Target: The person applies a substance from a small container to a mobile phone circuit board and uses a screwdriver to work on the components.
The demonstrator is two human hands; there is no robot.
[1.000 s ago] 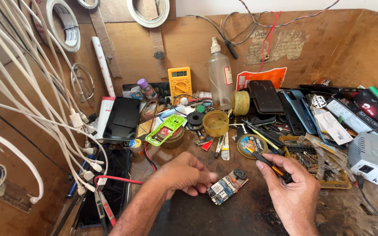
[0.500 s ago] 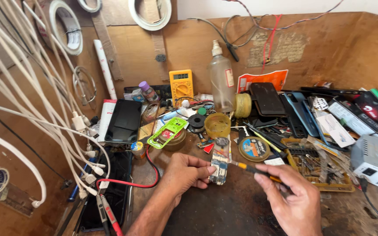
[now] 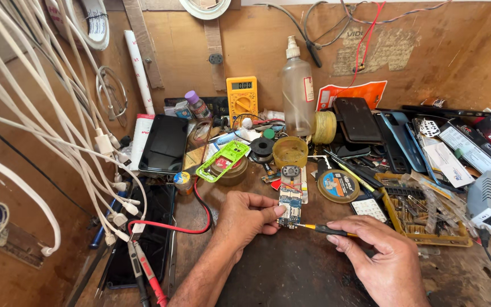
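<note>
1. Since a second ago, the circuit board point(image 3: 290, 200) has turned from lying tilted to standing lengthwise, away from the person.
2. The left hand point(image 3: 245, 217) pinches the board's left edge, steadying it at the bench's near middle.
3. The right hand point(image 3: 379, 256) grips a thin screwdriver point(image 3: 325, 229) like a pen, tip touching the board's near right corner.
4. A yellow multimeter point(image 3: 242, 99) stands far behind.

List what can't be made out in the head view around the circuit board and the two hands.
- Circuit board: components too small; left edge hidden by left hand fingers.
- Screwdriver: handle hidden inside right hand; tip contact too small to tell.
- Right hand: wrist cut off by bottom edge.
- Black phone: partly hidden by cables.
</note>
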